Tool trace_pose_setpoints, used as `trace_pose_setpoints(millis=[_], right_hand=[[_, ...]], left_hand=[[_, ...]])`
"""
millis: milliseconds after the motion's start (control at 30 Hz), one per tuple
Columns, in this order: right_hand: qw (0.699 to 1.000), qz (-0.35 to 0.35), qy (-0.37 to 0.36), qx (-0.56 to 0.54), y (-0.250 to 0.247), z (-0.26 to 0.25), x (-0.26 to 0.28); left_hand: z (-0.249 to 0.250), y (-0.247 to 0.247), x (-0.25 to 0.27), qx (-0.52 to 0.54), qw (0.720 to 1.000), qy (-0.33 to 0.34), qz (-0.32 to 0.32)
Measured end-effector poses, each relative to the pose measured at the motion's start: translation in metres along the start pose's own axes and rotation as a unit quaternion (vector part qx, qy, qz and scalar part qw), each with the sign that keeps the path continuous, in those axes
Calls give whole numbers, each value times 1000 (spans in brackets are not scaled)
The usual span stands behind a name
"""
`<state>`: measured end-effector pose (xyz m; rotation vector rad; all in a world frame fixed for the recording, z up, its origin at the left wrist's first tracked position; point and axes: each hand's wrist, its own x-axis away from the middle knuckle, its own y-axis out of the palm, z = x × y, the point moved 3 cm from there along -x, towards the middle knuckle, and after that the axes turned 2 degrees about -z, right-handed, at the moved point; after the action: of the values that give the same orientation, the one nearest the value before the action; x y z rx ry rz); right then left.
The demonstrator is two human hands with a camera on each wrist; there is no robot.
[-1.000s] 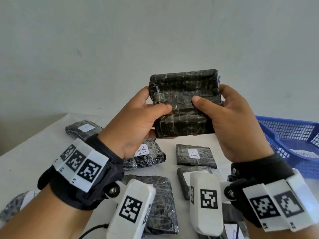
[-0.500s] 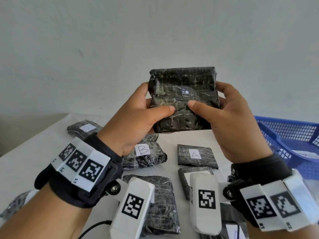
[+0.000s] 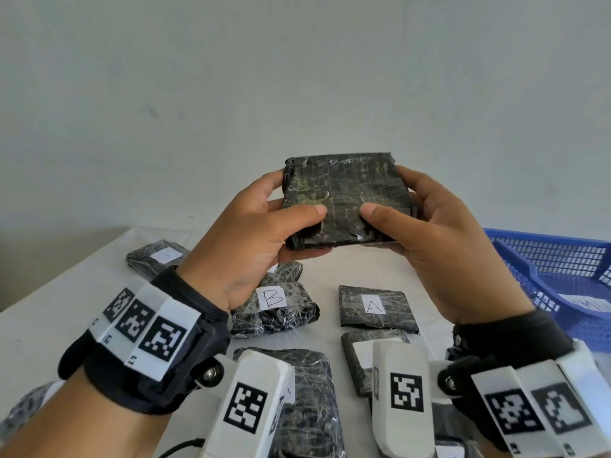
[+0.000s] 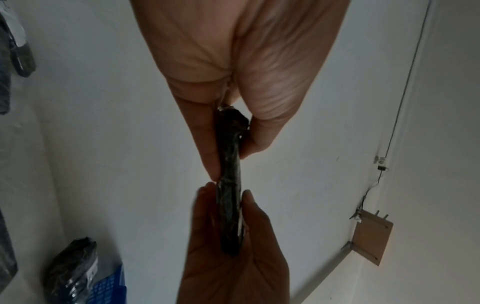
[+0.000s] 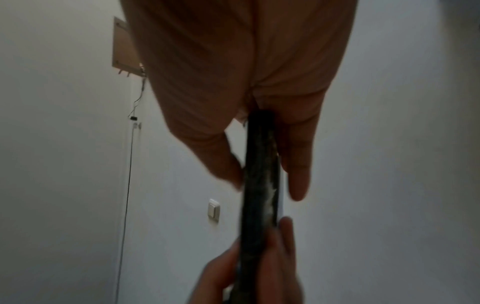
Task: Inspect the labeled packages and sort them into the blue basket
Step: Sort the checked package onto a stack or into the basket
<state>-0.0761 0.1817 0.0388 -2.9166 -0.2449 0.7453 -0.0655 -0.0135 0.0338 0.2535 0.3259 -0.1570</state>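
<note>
A flat package (image 3: pixel 344 190) wrapped in black film is held up in the air above the table, its unlabeled side toward me. My left hand (image 3: pixel 261 226) pinches its left edge, thumb on the near face. My right hand (image 3: pixel 429 226) pinches the right edge the same way. Both wrist views show the package (image 4: pixel 230 185) (image 5: pixel 261 181) edge-on between thumbs and fingers of both hands. The blue basket (image 3: pixel 558 276) stands at the right on the table, with a white label inside.
Several black wrapped packages lie on the white table (image 3: pixel 66 302) below my hands, among them one labeled B (image 3: pixel 277 309), one labeled A (image 3: pixel 377 309) and one at the far left (image 3: pixel 158 259). A pale wall stands behind the table.
Both hands have tipped the held package so its top leans away and it sits flatter; it also sank slightly. The thumbs stay on the near face.
</note>
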Motion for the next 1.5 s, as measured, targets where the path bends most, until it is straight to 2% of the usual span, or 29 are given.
trace_pose_setpoints(millis=[133, 300, 500, 567, 700, 900, 967, 1200, 1367, 1500], right_hand=[[995, -10, 17, 103, -3, 0, 4], [992, 29, -6, 125, 3, -1, 4], [992, 89, -18, 83, 2, -2, 3], [993, 80, -23, 78, 4, -3, 3], [999, 15, 6, 51, 11, -3, 5], [997, 21, -12, 72, 10, -5, 5], [997, 4, -11, 78, 10, -5, 6], [997, 12, -13, 72, 3, -6, 5], [994, 27, -12, 110, -1, -6, 4], [993, 12, -17, 114, -4, -5, 4]], left_hand=[[1, 0, 0, 24, 999, -31, -28], [-6, 9, 3, -26, 998, -41, -44], [-7, 9, 4, -63, 997, 35, -16], [-8, 6, 1, -91, 994, 52, 4], [-12, 3, 0, -127, 989, 53, 50], [-14, 0, -2, -117, 992, 28, 27], [-14, 0, -3, -120, 992, 29, 27], [-13, -2, -4, -131, 990, 42, 15], [-14, 2, -3, -131, 991, 25, 15], [-14, 2, -2, -122, 993, 4, 6]])
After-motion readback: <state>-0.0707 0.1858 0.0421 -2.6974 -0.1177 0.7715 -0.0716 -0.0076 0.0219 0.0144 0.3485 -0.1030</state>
